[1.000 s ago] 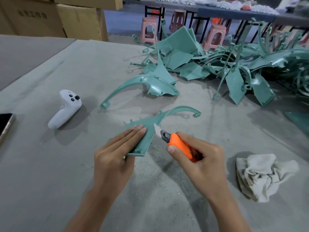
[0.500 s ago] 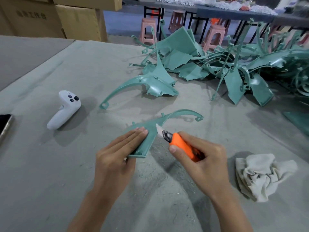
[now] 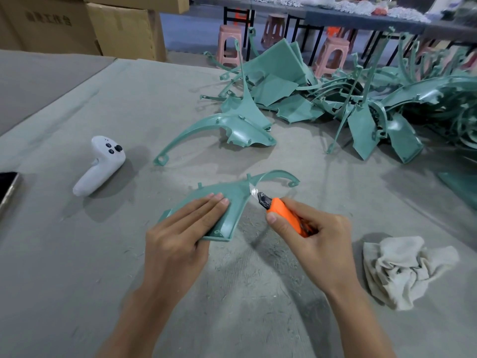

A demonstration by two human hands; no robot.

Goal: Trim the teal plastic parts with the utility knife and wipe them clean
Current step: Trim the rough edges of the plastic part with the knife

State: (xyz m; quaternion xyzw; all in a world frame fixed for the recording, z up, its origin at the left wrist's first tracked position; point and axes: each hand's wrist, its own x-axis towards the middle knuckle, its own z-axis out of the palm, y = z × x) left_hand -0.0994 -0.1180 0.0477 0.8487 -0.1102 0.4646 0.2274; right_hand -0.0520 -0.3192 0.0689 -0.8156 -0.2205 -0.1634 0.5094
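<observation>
The teal plastic part (image 3: pixel 233 200) lies flat near the table's (image 3: pixel 77 267) near edge, its long axis running near-left to far-right. The left hand (image 3: pixel 180 233) presses it with straight fingers. The right hand (image 3: pixel 316 241) grips the orange utility knife (image 3: pixel 282 213), blade meeting the part's right edge.

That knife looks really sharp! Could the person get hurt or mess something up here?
Maybe, in two ways.
1. The right hand holds the utility knife with its blade at the edge of the teal part, near the fingertips of the left hand. A slip that way could cut them.
2. Only flat fingers press the part down, so it might slide or twist, and the blade could gouge it.
</observation>
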